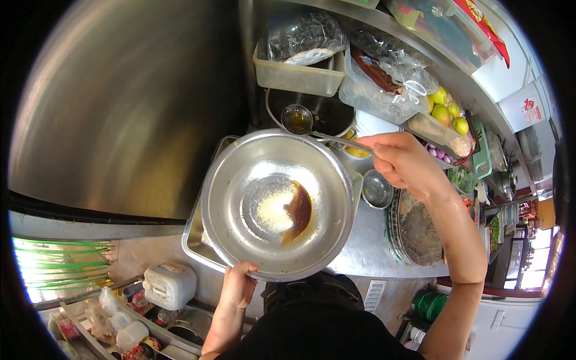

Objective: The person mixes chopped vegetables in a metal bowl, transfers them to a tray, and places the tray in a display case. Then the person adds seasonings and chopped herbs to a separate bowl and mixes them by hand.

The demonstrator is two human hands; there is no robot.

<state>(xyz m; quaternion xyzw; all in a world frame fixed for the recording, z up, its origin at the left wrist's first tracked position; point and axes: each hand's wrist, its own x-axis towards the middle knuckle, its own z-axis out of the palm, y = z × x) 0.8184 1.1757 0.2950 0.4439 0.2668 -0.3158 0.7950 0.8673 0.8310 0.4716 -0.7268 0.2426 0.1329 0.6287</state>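
A large stainless steel bowl (274, 256) is before me, with pale granules (270, 209) and a dark brown liquid (300, 216) at its bottom. My left hand (238, 283) grips the near rim, thumb over the edge. My right hand (405, 164) holds the handle of a metal ladle (297, 119). The ladle's cup contains a yellowish liquid and is over the near side of a dark pot (333, 105), beyond the bowl's far rim. A rectangular metal tray (193, 245) lies under the bowl's left side. A small metal bowl (377, 189) stands to the right on the steel counter.
A round wooden chopping board (418, 229) lies at the right. Plastic bins (299, 76) with bagged goods line the back, beside green-yellow fruit (441, 112). A tall steel panel (135, 112) rises at the left. A white jerrycan (170, 285) and a shelf with bottles are at the lower left.
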